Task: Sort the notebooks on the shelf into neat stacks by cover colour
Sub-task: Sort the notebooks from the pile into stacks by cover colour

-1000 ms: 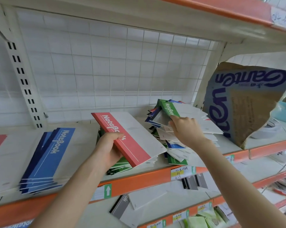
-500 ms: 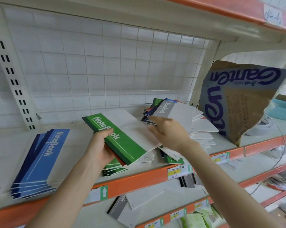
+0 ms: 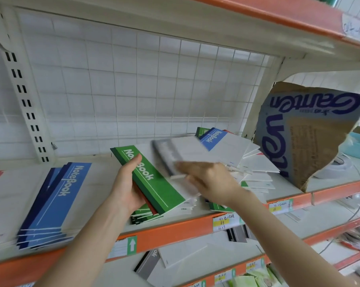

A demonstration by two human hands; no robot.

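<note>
Your left hand (image 3: 125,189) holds the green notebook (image 3: 154,183), fingers curled beneath and thumb on its cover, over the shelf (image 3: 175,230). Your blurred right hand (image 3: 210,179) pinches a grey notebook (image 3: 175,154) at its 10 o'clock. Blue stack (image 3: 54,199) lies at 9 o'clock, mixed pile (image 3: 253,168) at 3 o'clock.

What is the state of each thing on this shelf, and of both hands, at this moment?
Left hand: grips the green-covered notebook, lifted and tilted.
Right hand: holds a grey-covered notebook, blurred.
Blue-covered notebook stack: lying flat, fanned unevenly.
Mixed notebook pile: untidy, unsorted.
Torn cardboard box: standing, print upside down.
</note>
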